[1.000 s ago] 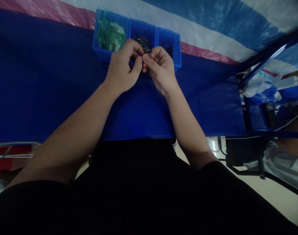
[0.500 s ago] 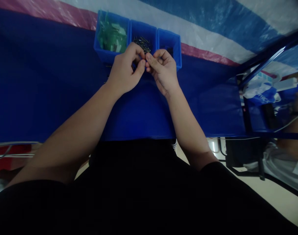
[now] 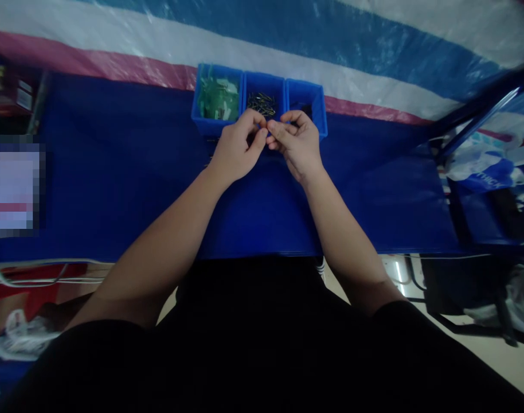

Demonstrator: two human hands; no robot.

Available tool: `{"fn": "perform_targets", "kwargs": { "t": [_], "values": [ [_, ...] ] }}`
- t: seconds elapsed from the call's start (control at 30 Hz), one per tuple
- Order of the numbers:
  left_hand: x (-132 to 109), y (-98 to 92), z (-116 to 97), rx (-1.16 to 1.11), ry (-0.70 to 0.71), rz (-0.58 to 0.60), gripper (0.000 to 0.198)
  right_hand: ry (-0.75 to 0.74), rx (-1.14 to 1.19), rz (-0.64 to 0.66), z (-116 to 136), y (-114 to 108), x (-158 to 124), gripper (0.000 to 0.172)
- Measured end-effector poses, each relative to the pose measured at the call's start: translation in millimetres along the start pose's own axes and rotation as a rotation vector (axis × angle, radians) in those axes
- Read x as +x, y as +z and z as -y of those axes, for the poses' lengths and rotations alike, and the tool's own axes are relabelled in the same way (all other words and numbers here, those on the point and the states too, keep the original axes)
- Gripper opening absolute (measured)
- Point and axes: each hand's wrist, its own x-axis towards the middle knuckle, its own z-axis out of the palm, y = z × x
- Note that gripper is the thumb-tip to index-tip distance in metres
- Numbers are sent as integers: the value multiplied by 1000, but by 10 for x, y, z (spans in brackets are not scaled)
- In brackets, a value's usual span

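**Both hands pinched together in front of three blue bins**

Nearest: dark clothing fills the bottom of the view, both forearms reach forward over the blue table. Left hand and right hand meet at the fingertips, thumbs and forefingers closed in a pinch, touching each other. Whatever is pinched is too small and dark to make out; it sits right at the meeting point of the fingertips, above the table, just in front of the middle bin.

Behind the hands, a row of three small blue bins, side by side and touching:
- left bin: green plastic pieces, piled loosely.
- middle bin: small dark thin metal parts, pins or screws, can't tell which.
- right bin: mostly hidden by right-hand fingers, something dark inside, contents unclear.

Left hand overlaps the near edge of the middle bin; right hand overlaps the near edge of the right bin.

Farther back: striped tarp in pink, white and blue behind the bins. Far right, a blue metal frame with a plastic bag beside it. Far left, a pixelated patch and a dark box at the table edge.
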Motion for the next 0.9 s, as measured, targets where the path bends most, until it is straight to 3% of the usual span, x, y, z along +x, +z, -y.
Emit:
{"fn": "perform_targets", "kwargs": {
  "t": [0.2,0.5,0.9],
  "values": [
    [22,-30,-45,-41,49,-8,26,39,65,6,18,-21,-7,62],
    [24,-59,-131,10,12,-9,15,77,131,20,94,19,-37,68],
    [58,-98,-146,197,-53,-92,26,-116,-149,16,59,-10,-22,46]
  ]
}}
